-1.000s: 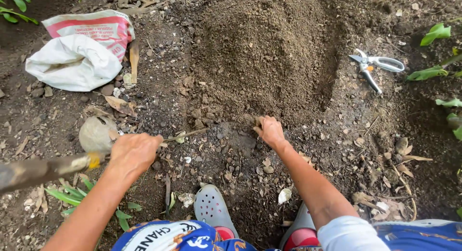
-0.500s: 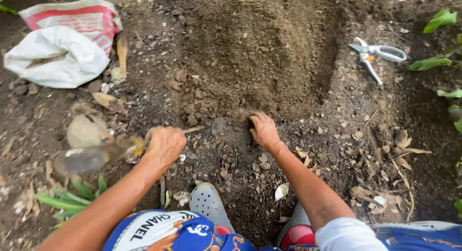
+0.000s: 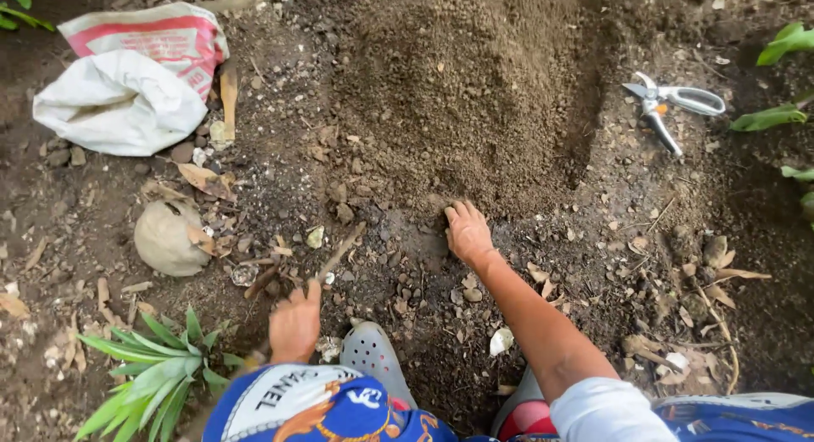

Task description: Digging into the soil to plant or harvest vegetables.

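Note:
My right hand (image 3: pixel 466 232) lies palm down on the dark soil at the foot of a big heap of loose earth (image 3: pixel 475 86), fingers spread and their tips pressed into the dirt. My left hand (image 3: pixel 295 325) is close to my body, fingers curled and one finger sticking up, beside a thin stick (image 3: pixel 341 251). A brown tool shaft (image 3: pixel 253 355) seems to run down-left from this fist; most of it is hidden by the plant and my shirt.
A white sack (image 3: pixel 119 103) and a red-and-white bag (image 3: pixel 157 35) lie at the top left. Pruning shears (image 3: pixel 670 103) rest at the top right. A round pale stone (image 3: pixel 170 237), a spiky green plant (image 3: pixel 157 370) and my grey clog (image 3: pixel 373 355) are near.
My left hand has swung in from the left toward my body, and the tool's blade has left view. My right hand stays pressed on the soil at the heap's foot.

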